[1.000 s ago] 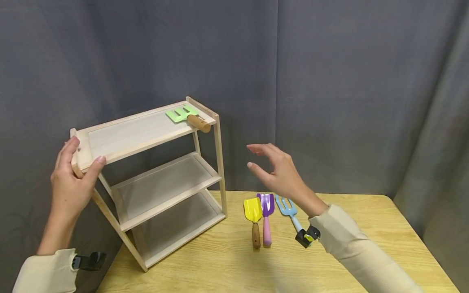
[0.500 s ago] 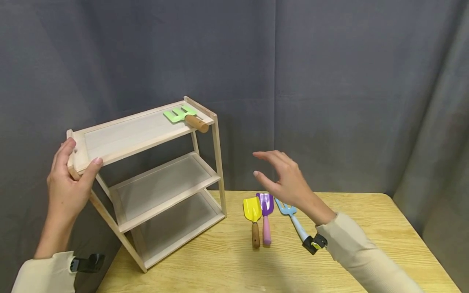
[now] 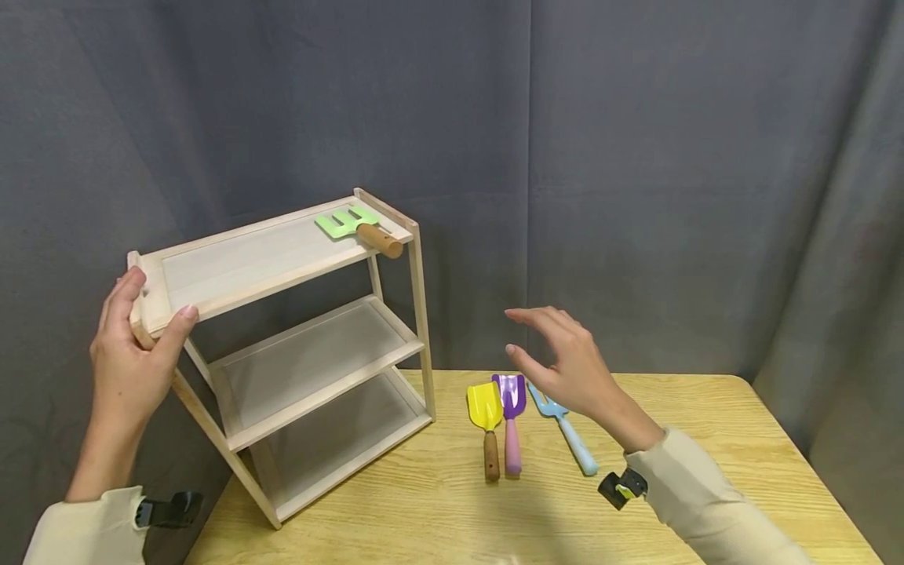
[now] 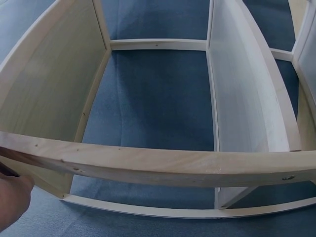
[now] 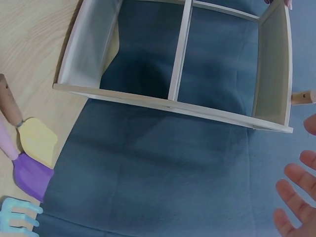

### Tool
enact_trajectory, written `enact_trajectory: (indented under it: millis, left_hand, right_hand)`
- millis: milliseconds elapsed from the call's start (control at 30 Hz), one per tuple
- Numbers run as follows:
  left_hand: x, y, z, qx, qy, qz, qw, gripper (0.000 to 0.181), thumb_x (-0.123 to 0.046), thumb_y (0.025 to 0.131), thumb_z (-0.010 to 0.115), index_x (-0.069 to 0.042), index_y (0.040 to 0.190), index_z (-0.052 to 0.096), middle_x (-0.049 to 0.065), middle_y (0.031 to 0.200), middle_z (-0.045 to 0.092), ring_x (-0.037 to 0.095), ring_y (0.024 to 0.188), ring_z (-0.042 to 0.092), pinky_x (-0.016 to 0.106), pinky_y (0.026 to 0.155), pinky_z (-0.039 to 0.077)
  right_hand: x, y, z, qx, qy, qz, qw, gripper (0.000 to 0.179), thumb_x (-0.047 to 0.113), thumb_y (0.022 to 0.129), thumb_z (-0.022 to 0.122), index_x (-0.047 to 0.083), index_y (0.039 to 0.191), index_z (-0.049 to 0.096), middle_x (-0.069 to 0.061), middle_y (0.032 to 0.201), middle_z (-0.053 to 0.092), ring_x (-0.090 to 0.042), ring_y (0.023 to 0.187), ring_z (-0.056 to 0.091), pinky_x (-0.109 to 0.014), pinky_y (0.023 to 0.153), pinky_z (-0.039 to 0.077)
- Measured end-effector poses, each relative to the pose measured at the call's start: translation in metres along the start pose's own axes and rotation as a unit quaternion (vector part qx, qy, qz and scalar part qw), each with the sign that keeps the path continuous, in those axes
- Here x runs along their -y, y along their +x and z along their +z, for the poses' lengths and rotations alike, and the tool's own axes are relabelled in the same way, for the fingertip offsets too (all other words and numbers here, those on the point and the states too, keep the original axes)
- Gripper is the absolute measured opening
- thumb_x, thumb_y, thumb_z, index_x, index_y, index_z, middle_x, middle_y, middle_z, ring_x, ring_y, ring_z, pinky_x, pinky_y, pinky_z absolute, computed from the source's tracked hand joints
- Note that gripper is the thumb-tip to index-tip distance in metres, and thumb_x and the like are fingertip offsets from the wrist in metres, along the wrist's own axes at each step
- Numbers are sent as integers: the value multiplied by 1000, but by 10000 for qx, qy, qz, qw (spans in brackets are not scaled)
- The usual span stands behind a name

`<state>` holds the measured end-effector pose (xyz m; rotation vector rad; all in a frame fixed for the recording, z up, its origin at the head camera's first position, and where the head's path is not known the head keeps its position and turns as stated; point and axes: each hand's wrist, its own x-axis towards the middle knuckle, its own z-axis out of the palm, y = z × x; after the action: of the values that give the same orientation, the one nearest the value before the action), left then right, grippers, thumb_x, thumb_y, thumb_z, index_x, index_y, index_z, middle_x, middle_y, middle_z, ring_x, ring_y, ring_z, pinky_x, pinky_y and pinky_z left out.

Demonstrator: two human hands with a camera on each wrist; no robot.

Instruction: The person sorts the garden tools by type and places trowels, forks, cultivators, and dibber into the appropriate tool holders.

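In the head view, the right hand (image 3: 565,353) has drawn away to the right over the last second, also sinking lower in the frame, so the handle of the light-blue garden fork (image 3: 577,446) now shows whole instead of hiding partly behind the black wrist strap (image 3: 613,490). Its thumb and fingers stand apart and hold nothing. The left hand (image 3: 134,353) has kept its grip on the near left corner of the three-tier wooden shelf rack (image 3: 321,333), where the green garden fork (image 3: 344,222) lies at the right end of the top tier, wooden handle jutting past the near edge. That fork seems to rest stably unaided, so I judge its placing done, with the left hand steadying the rack. On the table (image 3: 395,486), right of the rack, lie the yellow hand shovel (image 3: 485,405), the purple hand shovel (image 3: 510,395) and the blue fork. In the left wrist view, only a bit of the left hand shows beside the rack (its grip cannot be told there). In the right wrist view, the right fingers are spread, well apart from the three tools.
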<state>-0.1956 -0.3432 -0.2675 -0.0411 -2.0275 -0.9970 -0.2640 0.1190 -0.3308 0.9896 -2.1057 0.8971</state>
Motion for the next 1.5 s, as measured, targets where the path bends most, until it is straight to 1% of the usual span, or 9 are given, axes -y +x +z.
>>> enact_trajectory:
  millis: [300, 467, 667, 933, 1133, 1233, 1367, 1433, 1500]
  left_hand:
    - [0, 1, 0, 73, 28, -37, 10000, 66, -16, 87, 67, -1, 146, 40, 13, 151, 36, 14, 141, 24, 28, 113, 13]
    - [-1, 1, 0, 118, -5, -73, 9999, 67, -16, 87, 67, -2, 146, 39, 11, 152, 35, 12, 141, 23, 26, 113, 13]
    - [0, 1, -1, 134, -4, -8, 9999, 66, -17, 88, 66, -1, 146, 39, 12, 152, 35, 13, 142, 23, 27, 113, 13]
    - [0, 3, -1, 25, -63, -4, 10000, 65, -16, 87, 67, 0, 145, 41, 13, 151, 37, 13, 140, 26, 26, 112, 15]
    - [0, 4, -1, 41, -66, -36, 10000, 65, -16, 87, 66, 0, 145, 41, 13, 151, 36, 13, 140, 26, 26, 112, 15]
    - [0, 4, 0, 44, -79, -50, 9999, 65, -15, 87, 66, 0, 145, 40, 13, 151, 36, 13, 140, 25, 26, 112, 14]
    - [0, 4, -1, 20, -77, -22, 10000, 65, -15, 87, 67, 0, 145, 41, 13, 151, 37, 14, 140, 26, 26, 112, 15]
    - [1, 4, -1, 12, -85, -22, 10000, 65, -15, 86, 67, 0, 145, 41, 13, 151, 36, 14, 140, 26, 26, 112, 15]
    - [1, 4, -1, 2, -96, -43, 9999, 65, -15, 87, 66, 0, 145, 41, 13, 151, 36, 14, 140, 26, 26, 112, 15]
  right_hand:
    - [-5, -15, -1, -52, 84, 229, 9997, 43, 15, 84, 72, 10, 126, 63, -5, 118, 65, -22, 108, 58, -48, 85, 48]
    - [-9, -22, -3, -69, 79, 278, 9996, 43, 14, 83, 73, 10, 125, 63, -5, 118, 65, -23, 108, 58, -49, 86, 48]
    - [-14, -29, -6, -71, -3, 303, 9995, 42, 12, 82, 74, 9, 123, 63, -4, 116, 65, -24, 107, 60, -49, 86, 48]
    - [-20, -35, -10, -158, -23, 335, 9993, 41, 10, 80, 75, 7, 119, 64, -5, 114, 66, -25, 105, 60, -49, 85, 48]
    - [-23, -38, -11, -212, -12, 450, 9988, 41, 10, 80, 75, 6, 119, 64, -5, 114, 66, -25, 106, 60, -49, 86, 48]
    - [-24, -41, -13, -237, -12, 499, 9985, 40, 9, 79, 75, 5, 118, 64, -6, 113, 66, -25, 105, 60, -51, 90, 46]
    - [-26, -48, -14, -277, -66, 607, 9978, 40, 8, 79, 76, 5, 118, 65, -6, 112, 66, -25, 104, 60, -50, 89, 47]
    - [-28, -52, -15, -306, -123, 655, 9973, 41, 7, 79, 76, 7, 118, 65, -4, 112, 66, -24, 104, 61, -48, 83, 49]
    - [-30, -55, -16, -342, -164, 691, 9969, 41, 6, 78, 76, 7, 118, 65, -5, 111, 67, -23, 103, 61, -46, 81, 49]
